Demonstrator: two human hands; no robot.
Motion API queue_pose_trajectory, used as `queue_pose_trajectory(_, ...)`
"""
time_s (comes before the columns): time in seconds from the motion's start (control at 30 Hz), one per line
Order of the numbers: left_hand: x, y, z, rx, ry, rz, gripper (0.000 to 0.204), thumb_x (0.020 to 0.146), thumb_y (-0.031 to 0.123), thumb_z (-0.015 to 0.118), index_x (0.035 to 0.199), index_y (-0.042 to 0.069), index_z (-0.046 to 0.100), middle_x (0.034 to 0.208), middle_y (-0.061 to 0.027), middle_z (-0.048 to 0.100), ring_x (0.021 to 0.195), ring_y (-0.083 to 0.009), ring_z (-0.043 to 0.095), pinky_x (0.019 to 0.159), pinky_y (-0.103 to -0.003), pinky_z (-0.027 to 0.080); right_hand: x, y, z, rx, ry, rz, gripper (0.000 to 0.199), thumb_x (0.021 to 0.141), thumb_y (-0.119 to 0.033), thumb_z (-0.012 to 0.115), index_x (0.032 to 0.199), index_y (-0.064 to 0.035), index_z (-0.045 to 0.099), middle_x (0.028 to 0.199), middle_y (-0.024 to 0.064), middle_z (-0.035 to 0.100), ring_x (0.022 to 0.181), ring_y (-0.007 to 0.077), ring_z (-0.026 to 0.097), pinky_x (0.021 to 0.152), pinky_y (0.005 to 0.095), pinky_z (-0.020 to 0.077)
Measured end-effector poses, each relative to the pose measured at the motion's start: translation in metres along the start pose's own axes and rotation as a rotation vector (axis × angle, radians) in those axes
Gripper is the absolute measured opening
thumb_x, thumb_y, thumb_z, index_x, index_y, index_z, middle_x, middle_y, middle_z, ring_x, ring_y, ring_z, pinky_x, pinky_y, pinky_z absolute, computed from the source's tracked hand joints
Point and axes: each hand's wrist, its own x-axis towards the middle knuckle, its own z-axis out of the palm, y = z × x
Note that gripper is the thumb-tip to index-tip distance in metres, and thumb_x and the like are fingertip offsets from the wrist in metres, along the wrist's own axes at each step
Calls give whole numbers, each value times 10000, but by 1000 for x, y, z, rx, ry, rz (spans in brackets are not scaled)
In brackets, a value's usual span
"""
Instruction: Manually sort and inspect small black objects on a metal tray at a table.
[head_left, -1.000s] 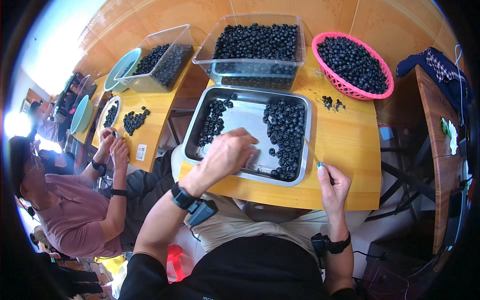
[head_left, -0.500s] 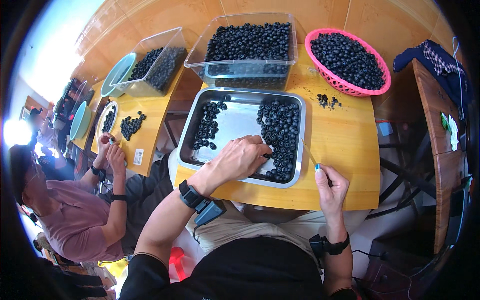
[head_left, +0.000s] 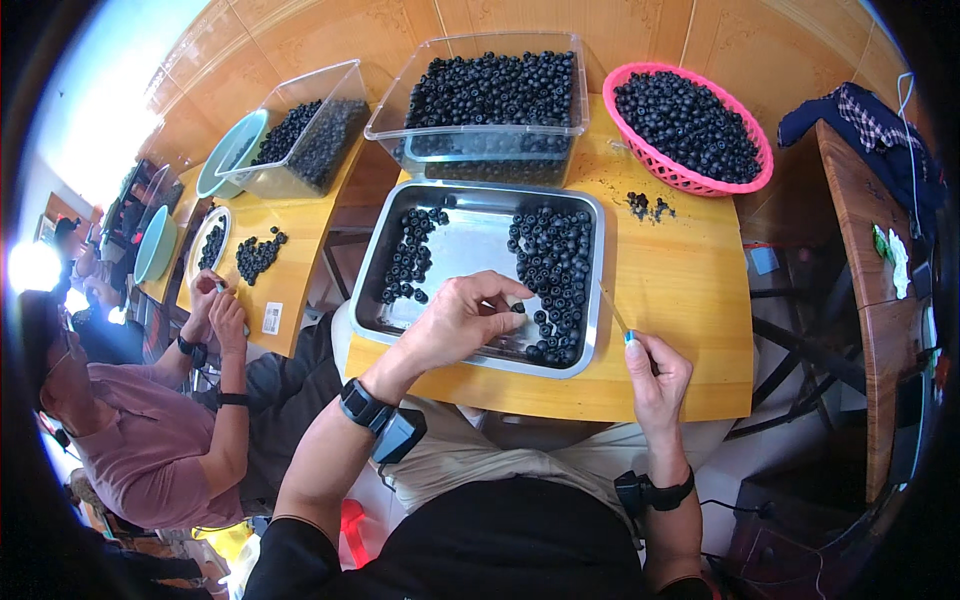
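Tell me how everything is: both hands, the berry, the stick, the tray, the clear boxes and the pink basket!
Left hand: pinching one berry
Berry: held between thumb and finger
Right hand: closed on the stick
Stick: held by its blue end
Tray: berries along both sides
Big box: lidless, holding many berries
Left box: lidless, partly filled
Pink basket: heaped with berries

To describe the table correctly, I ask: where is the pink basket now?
In the head view, the pink basket is at the upper right of the yellow table, right of the clear bin that stands behind the metal tray.
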Motion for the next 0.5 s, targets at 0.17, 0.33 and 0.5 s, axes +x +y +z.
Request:
queue_pose_trajectory(0.17, -3, -7, 1, -194, 25, -56, 169, 894, -9, 768, 1059, -3, 733, 858, -8, 702, 785, -53, 641, 701, -207, 524, 0, 0, 0, -12, 1, -14, 307, 991, -229, 703, 1042, 72, 727, 789, 8, 628, 711, 64, 515, 636, 235, 417)
queue_pose_trajectory(0.33, -11, -9, 9, -491, 71, -135, 164, 885, -16, 770, 1044, -12, 729, 917, -53, 732, 839, -114, 712, 797, -252, 605, 0, -5, 2, 2, -14, -8, 298, 989, -219, 705, 1042, 74, 724, 779, 0, 614, 713, 61, 513, 636, 232, 415)
queue_pose_trajectory(0.5, -18, -14, 21, -876, 104, -135, 169, 930, -17, 710, 1096, 16, 705, 1031, -86, 728, 908, -170, 733, 860, -318, 645, -3, -14, 9, 17, -72, 11, 305, 989, -225, 706, 1052, 73, 727, 791, 0, 624, 718, 66, 517, 642, 239, 423)
